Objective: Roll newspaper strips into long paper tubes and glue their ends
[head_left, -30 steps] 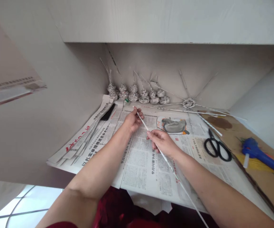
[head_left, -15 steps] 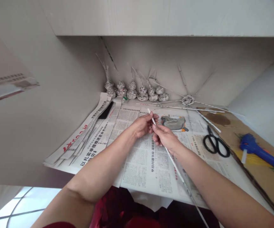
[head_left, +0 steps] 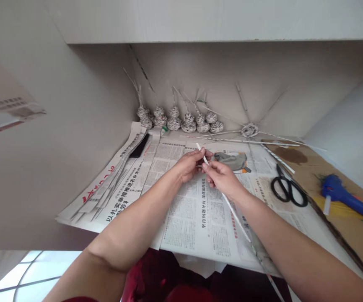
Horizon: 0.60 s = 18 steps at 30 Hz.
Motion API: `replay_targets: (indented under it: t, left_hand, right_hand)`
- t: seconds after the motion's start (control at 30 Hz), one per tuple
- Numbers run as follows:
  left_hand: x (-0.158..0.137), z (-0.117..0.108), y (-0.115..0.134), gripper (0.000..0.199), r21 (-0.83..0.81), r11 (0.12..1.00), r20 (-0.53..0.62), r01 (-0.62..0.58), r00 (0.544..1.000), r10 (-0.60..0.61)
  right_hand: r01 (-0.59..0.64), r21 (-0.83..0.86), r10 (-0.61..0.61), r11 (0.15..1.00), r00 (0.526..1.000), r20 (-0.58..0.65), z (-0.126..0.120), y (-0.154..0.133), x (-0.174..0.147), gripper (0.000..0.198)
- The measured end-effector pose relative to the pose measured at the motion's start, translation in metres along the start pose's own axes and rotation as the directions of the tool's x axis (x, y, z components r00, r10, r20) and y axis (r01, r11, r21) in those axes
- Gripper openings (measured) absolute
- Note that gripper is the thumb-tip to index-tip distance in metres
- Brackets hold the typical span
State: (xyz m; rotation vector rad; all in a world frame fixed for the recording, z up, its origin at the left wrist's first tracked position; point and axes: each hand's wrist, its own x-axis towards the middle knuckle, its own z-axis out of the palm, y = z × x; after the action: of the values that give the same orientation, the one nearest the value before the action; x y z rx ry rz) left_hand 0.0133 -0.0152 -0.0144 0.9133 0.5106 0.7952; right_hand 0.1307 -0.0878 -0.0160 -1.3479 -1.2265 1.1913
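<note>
A long, thin rolled paper tube [head_left: 238,220] runs slantwise from between my hands down past the front edge of the table. My left hand [head_left: 191,164] pinches it close to its upper end, which pokes out beyond the thumb. Just below, my right hand [head_left: 221,178] grips the same tube between thumb and fingers. Both hands are above the sheets of newspaper [head_left: 183,222] covering the table. Behind them lies a grey cloth [head_left: 232,161] on a small printed packet. The fingertips of both hands are partly hidden.
Several woven paper gourds [head_left: 174,119] line the back wall, beside a woven base with radiating paper rods [head_left: 250,130]. Black scissors [head_left: 288,191] lie right, near a blue glue gun [head_left: 345,197] on cardboard [head_left: 354,247]. A black phone [head_left: 139,146] and newspaper strips [head_left: 99,184] are left.
My right hand's fingers have shifted slightly on the paper tube, and its lower end has swung a little to the right. The camera view has moved slightly.
</note>
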Motion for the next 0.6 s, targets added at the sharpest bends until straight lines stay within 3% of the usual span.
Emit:
replay_targets:
  t: [0.1,0.17,0.27,0.33,0.4,0.5,0.6]
  left_hand:
    - [0.0,-0.002,0.001,0.031,0.01,1.0,0.064,-0.012,0.998,0.012]
    - [-0.001,-0.003,0.004,0.033,0.011,1.0,0.081,-0.005,0.997,0.004]
    - [-0.003,-0.003,0.007,0.032,-0.013,1.0,0.092,0.002,0.996,-0.001]
    - [-0.003,-0.003,0.009,0.032,-0.016,1.0,0.107,0.004,0.994,-0.002]
    - [-0.003,-0.003,0.008,0.032,0.005,1.0,0.109,-0.006,0.994,0.006]
    - [-0.002,-0.004,0.004,0.032,0.056,0.998,0.072,-0.025,0.997,0.021]
    - [-0.001,-0.004,0.002,0.035,0.105,0.994,0.058,-0.012,0.998,0.006]
  right_hand:
    - [-0.005,0.02,0.005,1.0,1.0,0.004,-0.004,-0.004,0.0,0.038]
    - [-0.104,0.184,0.081,0.977,0.989,0.126,-0.007,-0.009,-0.001,0.035]
    - [-0.253,0.42,0.095,0.871,0.928,0.362,-0.01,-0.016,-0.003,0.027]
    - [-0.29,0.461,0.093,0.839,0.91,0.404,-0.01,-0.017,-0.004,0.027]
    - [-0.248,0.38,0.119,0.891,0.936,0.332,-0.009,-0.015,-0.004,0.03]
    - [-0.091,0.093,0.079,0.991,0.989,0.127,-0.007,-0.007,-0.001,0.036]
    - [0.015,-0.095,-0.01,0.995,0.999,0.044,-0.006,-0.002,0.001,0.037]
